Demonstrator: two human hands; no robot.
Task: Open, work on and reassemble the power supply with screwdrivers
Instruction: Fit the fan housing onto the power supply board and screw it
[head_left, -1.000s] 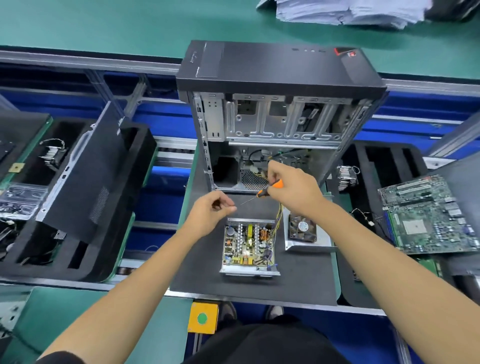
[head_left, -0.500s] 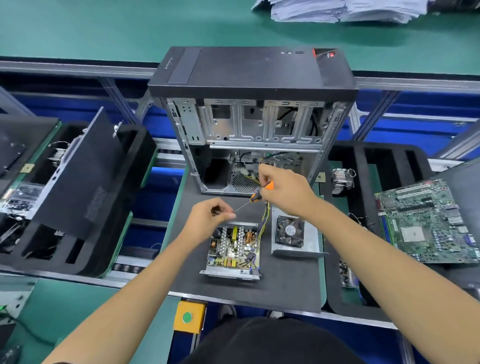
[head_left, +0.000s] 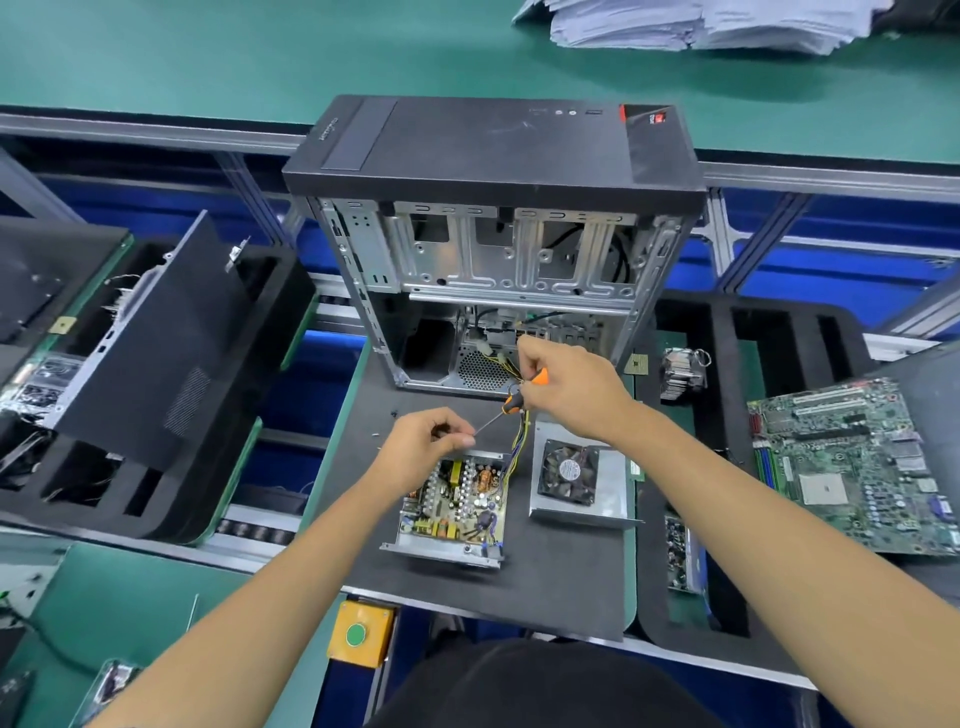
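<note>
Bright, even overhead light fills the scene; shadows are soft and short, pooling darkest inside the open computer case (head_left: 498, 291). A faint sheen lies on the green counter (head_left: 208, 57) toward 11 o'clock. Wide-angle bending curves the rails at 9 and 3 o'clock. The centre is sharp; the forearms at 6 o'clock look slightly soft.

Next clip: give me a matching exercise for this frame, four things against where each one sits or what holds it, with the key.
Things:
1. screwdriver
2. open power supply
3. fan cover
4. motherboard

Places:
A. far right, on the black tray
B. on the black mat, below the left hand
C. gripped by the right hand
D. on the mat, right of the power supply

Pairs: 1-C, 2-B, 3-D, 4-A
</note>
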